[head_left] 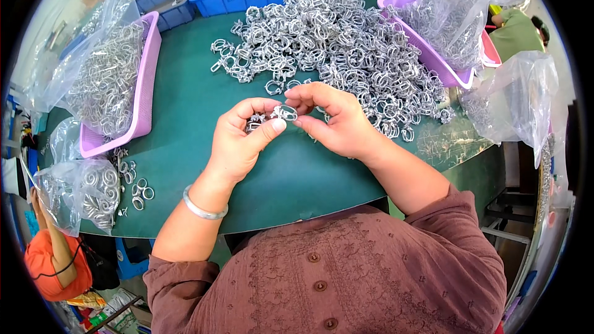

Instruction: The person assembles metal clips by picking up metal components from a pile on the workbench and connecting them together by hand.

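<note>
At the left, a clear bag (99, 195) of spiral metal pieces lay on the green tabletop (185, 130), near a few loose loops (142, 193). Above it, a lilac basket (147, 80) held a plastic bag full of silvery links, its long side running away from the wearer. Farther back, a blue tray (244, 1) had a small heap of pieces inside. The left hand (238, 133) had its grip closed, thumb against fingers, on a silver ring piece (285, 113) above the tabletop; more pieces sat against its curled fingers. The ring piece's long axis ran roughly sideways, its oval loop pointing right. The right hand (334, 114) had its grip slightly parted around that end; I could not tell whether it touched. Beyond lay a large pile (328, 37) of similar pieces, then a second lilac basket (442, 66) holding a bagged load
</note>
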The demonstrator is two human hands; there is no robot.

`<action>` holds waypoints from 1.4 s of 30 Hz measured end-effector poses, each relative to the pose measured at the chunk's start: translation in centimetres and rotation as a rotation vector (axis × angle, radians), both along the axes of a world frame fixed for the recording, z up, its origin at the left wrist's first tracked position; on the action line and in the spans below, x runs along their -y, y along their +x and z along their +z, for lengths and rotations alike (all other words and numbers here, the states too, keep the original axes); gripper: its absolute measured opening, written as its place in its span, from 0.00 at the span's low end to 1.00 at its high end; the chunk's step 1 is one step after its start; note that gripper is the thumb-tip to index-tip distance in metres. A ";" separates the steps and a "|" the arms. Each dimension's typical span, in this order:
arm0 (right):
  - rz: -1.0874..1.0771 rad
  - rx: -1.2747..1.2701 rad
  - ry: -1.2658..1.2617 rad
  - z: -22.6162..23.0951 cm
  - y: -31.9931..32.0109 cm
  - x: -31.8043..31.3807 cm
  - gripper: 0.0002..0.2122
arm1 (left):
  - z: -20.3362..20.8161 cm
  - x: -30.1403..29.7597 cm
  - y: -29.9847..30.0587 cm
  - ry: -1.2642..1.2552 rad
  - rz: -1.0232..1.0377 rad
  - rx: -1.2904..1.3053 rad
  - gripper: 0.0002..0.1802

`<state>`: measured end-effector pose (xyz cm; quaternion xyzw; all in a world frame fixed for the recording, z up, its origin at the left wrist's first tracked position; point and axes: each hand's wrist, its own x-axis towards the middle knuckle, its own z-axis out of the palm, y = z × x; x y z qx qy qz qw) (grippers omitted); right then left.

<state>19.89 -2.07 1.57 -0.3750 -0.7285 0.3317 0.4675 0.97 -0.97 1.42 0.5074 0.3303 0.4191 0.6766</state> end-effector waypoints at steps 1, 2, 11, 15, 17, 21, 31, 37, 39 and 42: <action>0.003 -0.003 0.003 0.0 0.0 0.0 0.17 | 0.1 0.1 0.0 0.058 0.008 0.004 0.13; 0.005 -0.003 0.003 0.0 -0.1 0.0 0.17 | -0.1 0.1 0.0 0.059 0.010 0.004 0.13; 0.009 0.019 -0.047 0.2 -0.1 0.1 0.16 | -0.5 0.0 -0.1 0.445 0.080 -0.179 0.14; -0.005 0.005 -0.020 0.0 -0.1 0.0 0.17 | -0.6 -0.1 -0.1 0.457 0.078 -0.193 0.13; -0.012 -0.013 0.010 -0.2 -0.1 -0.1 0.18 | -0.6 -0.2 -0.1 0.478 0.082 -0.198 0.14; -0.028 -0.058 0.022 0.0 -0.1 -0.1 0.18 | -0.6 -0.3 -0.1 0.506 0.115 -0.217 0.15; -0.044 -0.101 0.030 -0.1 0.1 0.0 0.19 | -1.2 -0.4 -0.1 0.472 0.073 -0.215 0.17; -0.056 -0.091 0.064 0.0 0.1 -0.2 0.18 | -0.6 -0.2 -0.1 0.074 0.012 -0.089 0.17; -0.057 -0.080 0.072 0.2 0.0 -0.3 0.19 | -0.5 -0.4 -0.2 -0.005 -0.004 -0.026 0.17; -0.047 -0.019 0.115 0.5 0.0 -0.3 0.19 | -0.6 -0.7 -0.6 -0.217 -0.089 0.197 0.15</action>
